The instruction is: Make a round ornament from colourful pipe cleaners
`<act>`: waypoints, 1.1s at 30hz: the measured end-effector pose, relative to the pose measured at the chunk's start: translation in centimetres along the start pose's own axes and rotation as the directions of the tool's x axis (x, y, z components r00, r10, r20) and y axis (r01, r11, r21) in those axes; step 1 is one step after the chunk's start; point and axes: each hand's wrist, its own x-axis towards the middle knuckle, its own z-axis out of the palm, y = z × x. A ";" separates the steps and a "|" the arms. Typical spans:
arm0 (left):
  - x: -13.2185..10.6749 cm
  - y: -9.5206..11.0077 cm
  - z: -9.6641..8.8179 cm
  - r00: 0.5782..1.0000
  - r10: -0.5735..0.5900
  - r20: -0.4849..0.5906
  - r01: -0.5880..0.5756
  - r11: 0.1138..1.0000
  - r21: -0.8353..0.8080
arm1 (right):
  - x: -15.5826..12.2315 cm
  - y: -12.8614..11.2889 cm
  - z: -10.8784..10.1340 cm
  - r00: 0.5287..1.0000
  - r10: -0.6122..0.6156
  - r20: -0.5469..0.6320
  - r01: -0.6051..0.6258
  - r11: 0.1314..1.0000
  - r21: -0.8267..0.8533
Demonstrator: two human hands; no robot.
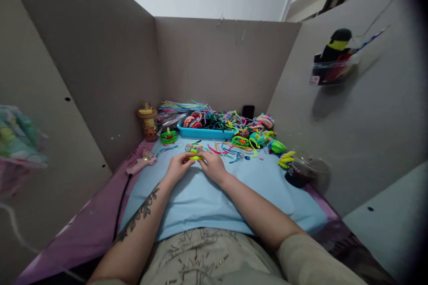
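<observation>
My left hand (179,167) and my right hand (213,165) meet over the blue cloth, fingers closed around a small bright yellow pipe-cleaner piece (195,157). Its exact shape is partly hidden by my fingertips. Just beyond them lies a multicoloured fuzzy piece (194,147); I cannot tell whether it touches the yellow one. To the right are loose orange and pink pipe cleaners (220,147) and scissors (238,156). A green fuzzy figure (169,136) with a red mouth sits at the left.
A blue tray (207,133) heaped with pipe cleaners stands at the back. A pink glue gun (142,163) lies left, near a brown-lidded cup (147,122). Several fuzzy pieces and a dark-based clear container (299,176) line the right. Grey panels (227,62) enclose the table.
</observation>
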 end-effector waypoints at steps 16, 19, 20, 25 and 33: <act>-0.4 -0.8 -0.6 0.993 0.079 -0.091 -0.053 0.964 0.261 | -0.6 1.4 -0.2 0.998 -0.033 -0.059 0.021 0.979 -0.201; -0.4 -1.1 -0.5 0.991 0.099 -0.088 -0.074 0.965 0.250 | -0.7 1.1 -0.1 0.998 -0.020 -0.053 0.010 0.983 -0.183; -0.3 -1.2 -0.4 0.991 0.110 -0.076 -0.088 0.964 0.250 | -0.7 0.9 0.0 0.999 -0.024 -0.047 0.016 0.985 -0.174; -0.4 -1.3 -0.1 0.983 0.182 -0.013 -0.172 0.949 0.264 | -0.7 -0.3 0.2 0.998 -0.069 0.007 0.069 0.990 -0.125; -0.8 -0.5 0.0 0.979 0.204 0.007 -0.198 0.942 0.271 | -0.7 -0.6 0.0 0.999 -0.030 0.012 0.031 0.989 -0.148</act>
